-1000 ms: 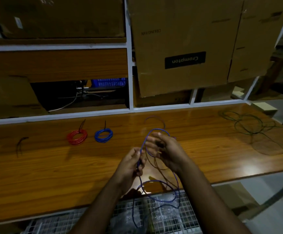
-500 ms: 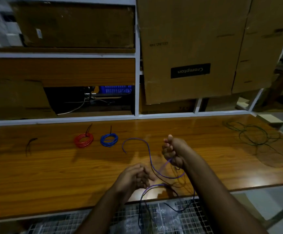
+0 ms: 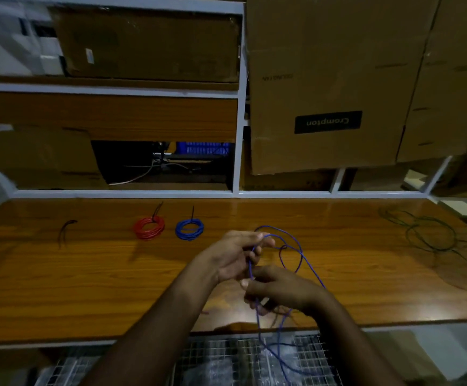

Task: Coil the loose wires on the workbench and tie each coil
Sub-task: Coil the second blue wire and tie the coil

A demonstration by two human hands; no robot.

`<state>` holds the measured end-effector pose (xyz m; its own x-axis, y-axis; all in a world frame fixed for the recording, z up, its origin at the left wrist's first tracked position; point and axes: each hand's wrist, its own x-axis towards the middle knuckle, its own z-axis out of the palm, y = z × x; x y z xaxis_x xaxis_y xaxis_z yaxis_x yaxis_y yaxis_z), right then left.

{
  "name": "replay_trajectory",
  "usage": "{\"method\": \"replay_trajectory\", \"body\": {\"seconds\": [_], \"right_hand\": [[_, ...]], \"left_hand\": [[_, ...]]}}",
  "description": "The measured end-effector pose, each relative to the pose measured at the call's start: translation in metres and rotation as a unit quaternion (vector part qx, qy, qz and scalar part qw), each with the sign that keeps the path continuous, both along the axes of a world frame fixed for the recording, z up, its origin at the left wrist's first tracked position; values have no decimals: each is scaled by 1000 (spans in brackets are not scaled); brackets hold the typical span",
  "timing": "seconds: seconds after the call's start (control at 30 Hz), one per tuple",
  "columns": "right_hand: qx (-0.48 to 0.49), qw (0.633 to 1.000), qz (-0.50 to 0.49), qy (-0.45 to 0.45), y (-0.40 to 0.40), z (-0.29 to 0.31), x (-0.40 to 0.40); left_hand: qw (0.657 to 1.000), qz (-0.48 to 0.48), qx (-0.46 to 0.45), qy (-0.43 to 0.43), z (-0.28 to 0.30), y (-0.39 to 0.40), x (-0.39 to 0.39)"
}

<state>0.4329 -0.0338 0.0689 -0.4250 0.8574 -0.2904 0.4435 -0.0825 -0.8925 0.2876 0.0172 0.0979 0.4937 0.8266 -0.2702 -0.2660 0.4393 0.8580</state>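
Behind the glossy wood-grain tabletop (image 3: 59, 288) stands a white-framed shelf unit (image 3: 239, 107); its upper left bay holds a dark brown cardboard box (image 3: 148, 45), and at 1 o'clock a tall tan carton (image 3: 329, 79) carries a black "Crompton" label printed upside down; in the dark lower bay a blue plastic crate (image 3: 207, 147) shows, its contents too dim to tell; below the tabletop's near edge lies a wire-mesh tray (image 3: 212, 360) with clear plastic bags in it.

The left hand (image 3: 235, 257) is above the tabletop at centre, fingers curled, gripping the top of a loop of thin blue wire (image 3: 307, 263); the right hand (image 3: 279, 291), just below it at 5 o'clock and touching it, has fingers curled round the same wire, which arcs out to the right and trails down over the tabletop edge onto the mesh; a dark brownish strand runs among its loops.

At 10 o'clock from the hands rest two finished round coils, just beside each other: a red wire coil (image 3: 148, 228) and a blue wire coil (image 3: 189, 229), each with a black tie tail sticking up; farther left lies a short black tie (image 3: 65, 231); at 3 o'clock, well apart, sprawls a loose tangle of dark green wire (image 3: 427, 232).
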Motion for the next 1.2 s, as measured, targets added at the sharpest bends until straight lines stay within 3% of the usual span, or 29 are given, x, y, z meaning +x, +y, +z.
{"method": "replay_trajectory", "body": {"seconds": [0.1,0.2,0.27,0.3,0.33,0.5,0.57,0.63,0.77,0.87,0.97,1.0,1.1,1.2], "right_hand": [[-83,968,-84,223,4,4,13],[-164,834,-206,486,15,18,31],[-210,736,-302,568,24,26,36],[-223,712,-344,570,28,29,34],[-232,718,-372,541,31,27,31],[-220,874,-341,268,32,11,9],[-155,929,-298,154,30,13,4],[-86,962,-246,79,29,19,-1],[-19,978,-209,16,31,34,0],[-32,986,-166,-17,31,43,13],[-43,991,-113,-52,28,42,27],[-25,993,-104,-55,28,39,29],[45,993,-95,-45,27,34,32],[109,987,-111,-38,26,30,35]], "left_hand": [[1000,-6,8,-9,-11,-6,-11],[999,17,32,1,-23,-8,-31],[998,43,32,-10,-29,-8,-45],[998,51,32,-14,-30,-9,-50],[998,53,33,-14,-32,-10,-53],[999,35,15,-14,-33,-13,-55],[997,5,34,63,-33,-16,-53],[981,-12,99,167,-33,-21,-48],[932,8,246,265,-37,-19,-39],[898,94,293,315,-35,-8,-41],[831,153,339,413,-32,8,-47],[829,161,338,416,-30,12,-49],[911,200,234,275,-22,16,-47],[942,239,142,187,-23,17,-42]]}}
